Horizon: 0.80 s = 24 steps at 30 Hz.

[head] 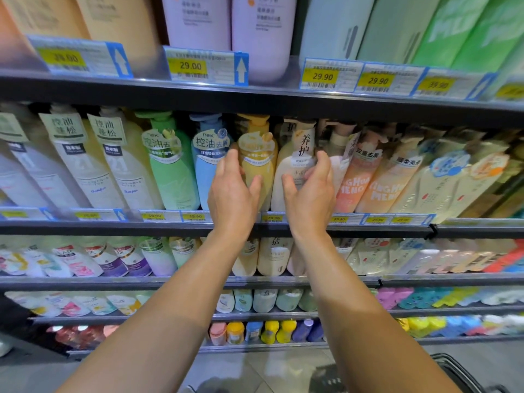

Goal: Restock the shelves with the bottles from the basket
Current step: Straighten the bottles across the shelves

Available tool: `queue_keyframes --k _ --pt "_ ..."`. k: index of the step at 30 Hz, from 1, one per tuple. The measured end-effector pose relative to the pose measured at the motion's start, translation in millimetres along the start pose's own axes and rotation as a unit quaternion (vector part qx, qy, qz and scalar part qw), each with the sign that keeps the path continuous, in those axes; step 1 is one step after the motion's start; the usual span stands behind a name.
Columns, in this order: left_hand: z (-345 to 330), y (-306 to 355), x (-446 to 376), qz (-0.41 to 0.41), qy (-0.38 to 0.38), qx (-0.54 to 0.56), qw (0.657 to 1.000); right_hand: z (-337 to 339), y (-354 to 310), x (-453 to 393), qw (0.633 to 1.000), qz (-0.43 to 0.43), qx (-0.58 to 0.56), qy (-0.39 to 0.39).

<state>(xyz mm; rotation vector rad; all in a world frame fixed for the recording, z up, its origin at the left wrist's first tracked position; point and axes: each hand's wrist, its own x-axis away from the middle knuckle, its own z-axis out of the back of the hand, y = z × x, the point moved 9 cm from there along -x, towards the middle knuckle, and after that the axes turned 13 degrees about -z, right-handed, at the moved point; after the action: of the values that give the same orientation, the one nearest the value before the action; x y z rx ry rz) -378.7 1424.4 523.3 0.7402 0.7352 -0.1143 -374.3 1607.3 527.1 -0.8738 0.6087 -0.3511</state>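
Observation:
A yellow pump bottle [259,154] stands upright on the middle shelf [170,226], between a blue bottle [207,163] and a cream pump bottle [296,154]. My left hand [232,194] wraps the yellow bottle, fingers on its left side and thumb across its front. My right hand [310,191] cups the cream bottle, thumb on its front and fingers round its right side. Both bottles rest on the shelf in the front row. The dark rim of the basket [453,370] shows at the bottom right, its contents hidden behind my right forearm.
Green [170,165] and white bottles fill the shelf to the left, peach bottles [360,171] to the right. The upper shelf edge [255,95] with price tags hangs just above the pump heads. Lower shelves hold pouches and small bottles.

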Motion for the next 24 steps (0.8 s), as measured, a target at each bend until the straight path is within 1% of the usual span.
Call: queue_keyframes --k 3,7,11,19,24 --pt "1.8 0.3 -5.5 -0.006 -0.007 0.005 1.000 -1.4 0.6 -12.4 0.999 0.002 0.033 -0.032" --pt "1.2 -1.2 -10.7 -0.005 -0.023 0.015 1.000 -6.2 5.0 -25.5 0.994 -0.019 0.070 -0.076" --pt "2.6 1.0 -11.3 -0.007 -0.017 0.018 1.000 -4.6 4.4 -26.0 0.995 -0.029 0.073 -0.062" --pt "4.4 2.7 -13.2 -0.001 -0.021 0.000 1.000 5.5 -2.8 -21.6 0.995 -0.012 0.100 -0.017" --pt "2.9 1.7 -14.8 0.001 -0.029 -0.016 0.999 0.4 -2.5 -21.5 0.994 -0.016 0.104 -0.036"
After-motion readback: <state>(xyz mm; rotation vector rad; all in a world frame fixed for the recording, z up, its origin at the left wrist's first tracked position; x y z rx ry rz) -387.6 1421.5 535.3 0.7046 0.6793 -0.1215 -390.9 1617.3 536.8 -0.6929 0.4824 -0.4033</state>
